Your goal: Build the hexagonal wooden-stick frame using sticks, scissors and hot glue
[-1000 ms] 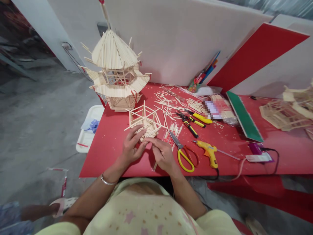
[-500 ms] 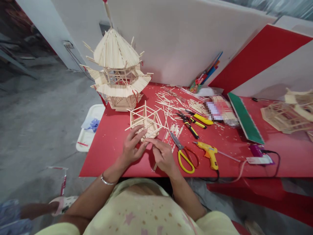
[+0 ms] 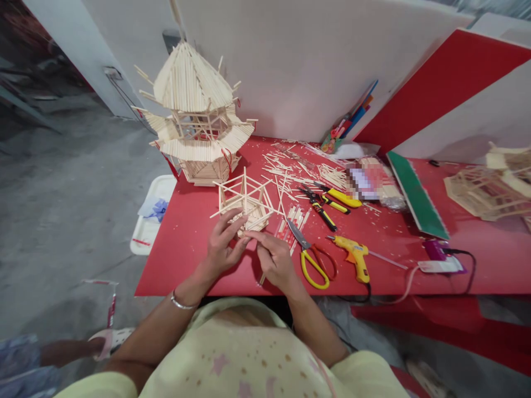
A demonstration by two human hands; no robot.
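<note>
A small frame of thin wooden sticks (image 3: 258, 205), with radiating spokes on top and a stacked-stick base, stands on the red table in front of me. My left hand (image 3: 224, 243) grips its near left side, fingers laid over the base and thumb at the near edge. My right hand (image 3: 274, 260) meets it at the front edge; the index finger reaches to the left thumb while the other fingers curl in. Whatever lies in that pinch is too small to make out. Left behind the frame rises a finished-looking stick pagoda (image 3: 193, 83) with tiered roofs.
Loose sticks (image 3: 286, 168) lie scattered behind the frame. To the right are scissors (image 3: 313, 262), pliers (image 3: 321, 210), a yellow glue gun (image 3: 352, 255) with its cord, and a green board (image 3: 417, 193). Another stick model (image 3: 485, 188) stands far right. A white tray (image 3: 141, 240) sits lower left.
The view has shifted slightly, so the scene sits a little higher. Both hands keep nearly the same hold at the frame's front edge.
</note>
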